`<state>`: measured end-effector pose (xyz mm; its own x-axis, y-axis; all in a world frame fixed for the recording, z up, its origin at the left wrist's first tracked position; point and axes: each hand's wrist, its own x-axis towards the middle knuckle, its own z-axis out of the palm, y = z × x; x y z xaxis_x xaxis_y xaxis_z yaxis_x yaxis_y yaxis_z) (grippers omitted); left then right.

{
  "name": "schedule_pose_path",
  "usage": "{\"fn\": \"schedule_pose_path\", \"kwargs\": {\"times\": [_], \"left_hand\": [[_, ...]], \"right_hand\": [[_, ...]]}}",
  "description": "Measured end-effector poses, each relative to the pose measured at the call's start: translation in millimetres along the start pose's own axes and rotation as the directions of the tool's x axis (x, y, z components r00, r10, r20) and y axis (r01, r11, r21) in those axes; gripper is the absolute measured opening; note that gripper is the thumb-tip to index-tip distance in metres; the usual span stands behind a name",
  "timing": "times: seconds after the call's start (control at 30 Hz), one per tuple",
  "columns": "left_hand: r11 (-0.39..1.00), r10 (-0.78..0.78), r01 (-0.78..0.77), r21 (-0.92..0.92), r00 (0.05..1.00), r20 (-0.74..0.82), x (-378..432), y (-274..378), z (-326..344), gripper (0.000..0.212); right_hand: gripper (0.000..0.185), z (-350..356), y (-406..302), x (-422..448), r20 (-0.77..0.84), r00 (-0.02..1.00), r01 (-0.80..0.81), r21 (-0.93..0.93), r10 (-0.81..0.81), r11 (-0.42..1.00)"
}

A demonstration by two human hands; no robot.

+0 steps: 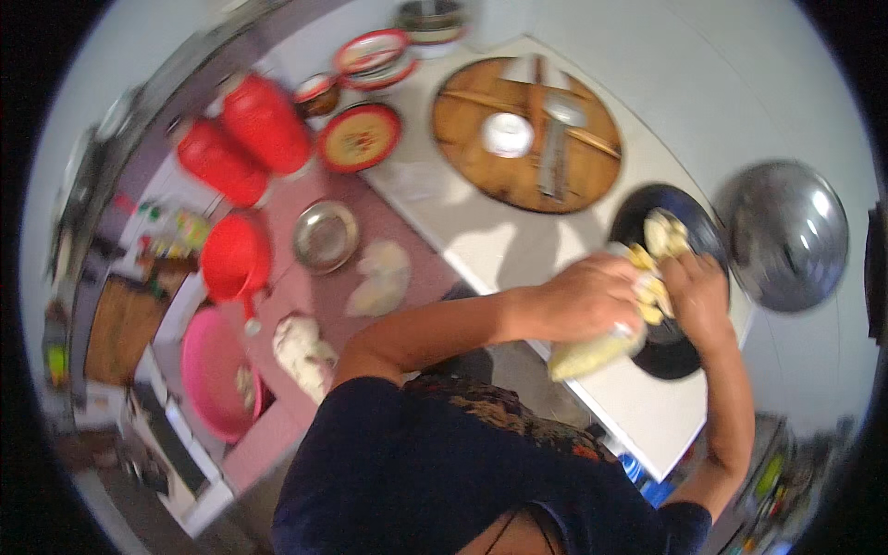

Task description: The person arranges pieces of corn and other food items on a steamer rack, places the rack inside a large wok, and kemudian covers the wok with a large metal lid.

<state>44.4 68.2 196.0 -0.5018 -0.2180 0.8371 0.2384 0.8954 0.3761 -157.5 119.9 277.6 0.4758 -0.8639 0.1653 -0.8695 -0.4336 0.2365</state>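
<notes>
My left hand (590, 298) grips a clear plastic bag (598, 355) with pale yellow contents, held over the near side of a black wok (676, 357). Yellowish sliced pieces (649, 300) show between my two hands, at what looks like the bag's mouth. Against these pieces lie the bent fingers of my right hand (697, 298); blur hides whether they pinch any. Farther back, a pale clump of similar pieces (666, 232) is seen over the wok; whether it rests inside is unclear.
Right of the wok is a domed metal lid (787, 236). A round wooden board (465, 166) holds a cleaver-like tool (553, 163) and a white round item (508, 135). Leftward are red-rimmed plates (361, 137), a metal bowl (326, 236), red thermos flasks (267, 125) and a pink basin (215, 374).
</notes>
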Motion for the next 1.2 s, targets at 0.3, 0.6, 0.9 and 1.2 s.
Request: {"fn": "schedule_pose_path", "kwargs": {"times": [0.3,0.6,0.9,1.2], "left_hand": [[0.639,-0.754,0.74,-0.21,0.656,0.02,-68,-65,79,0.024],[0.578,-0.816,0.816,0.03,0.577,0.029,-112,-62,100,0.012],[0.587,-0.763,0.808,-0.052,0.573,0.298,-111,-66,84,0.014],[0.037,-0.78,0.89,-0.455,0.31,0.543,-112,-69,83,0.02]], "right_hand": [[0.016,150,-39,-46,0.442,0.683,-0.584,0.808,0.582,0.071],[0.04,168,-96,-36,0.173,0.777,-0.537,0.683,0.605,0.495],[0.027,193,-90,-53,0.266,0.602,-0.506,0.856,0.753,0.103],[0.028,178,-80,-52,-0.174,0.716,-0.573,0.407,0.676,0.712]]}}
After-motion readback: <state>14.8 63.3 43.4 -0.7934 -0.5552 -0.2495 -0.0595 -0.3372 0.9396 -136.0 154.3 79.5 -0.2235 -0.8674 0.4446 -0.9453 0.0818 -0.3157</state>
